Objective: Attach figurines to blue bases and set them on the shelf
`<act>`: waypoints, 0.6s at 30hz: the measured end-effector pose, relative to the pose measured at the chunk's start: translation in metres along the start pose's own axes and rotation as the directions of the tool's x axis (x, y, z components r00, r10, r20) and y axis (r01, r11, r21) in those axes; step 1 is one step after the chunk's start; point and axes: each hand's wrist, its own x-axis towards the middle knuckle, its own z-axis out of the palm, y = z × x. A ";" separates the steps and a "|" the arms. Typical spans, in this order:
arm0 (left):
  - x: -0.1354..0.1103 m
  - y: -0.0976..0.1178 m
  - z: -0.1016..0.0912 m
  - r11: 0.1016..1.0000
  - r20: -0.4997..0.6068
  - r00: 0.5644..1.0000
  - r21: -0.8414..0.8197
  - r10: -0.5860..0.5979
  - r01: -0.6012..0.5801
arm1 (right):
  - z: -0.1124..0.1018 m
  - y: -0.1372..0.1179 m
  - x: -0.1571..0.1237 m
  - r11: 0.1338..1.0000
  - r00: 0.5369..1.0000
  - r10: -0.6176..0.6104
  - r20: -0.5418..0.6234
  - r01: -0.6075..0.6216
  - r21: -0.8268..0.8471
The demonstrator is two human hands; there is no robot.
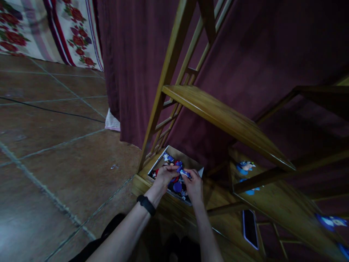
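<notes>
Both my hands reach down into a small open box of little toy figures standing on the lowest wooden shelf. My left hand, with a black band on its wrist, is curled among the figures; what it grips is hidden. My right hand pinches a small blue figure just above the box. More red, blue and white figures lie in the box.
A wooden shelf unit stands against a maroon curtain. Blue figures sit on a middle shelf, with more at the far right. A phone lies on the bottom shelf. Brown tiled floor spreads to the left.
</notes>
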 end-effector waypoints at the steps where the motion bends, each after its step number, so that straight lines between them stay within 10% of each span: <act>1: 0.000 -0.001 0.001 1.000 -0.012 1.000 0.000 0.006 -0.006 | 0.001 0.002 0.000 1.000 1.000 0.008 -0.012 -0.008 -0.010; 10: 0.010 -0.012 0.002 0.971 -0.034 0.973 0.083 0.227 -0.223 | 0.012 0.019 0.001 0.991 0.992 0.113 -0.056 -0.108 0.082; 18: 0.011 -0.010 -0.003 0.988 -0.041 0.987 0.034 0.153 -0.152 | 0.004 -0.001 -0.002 0.999 1.000 -0.011 -0.002 0.011 -0.042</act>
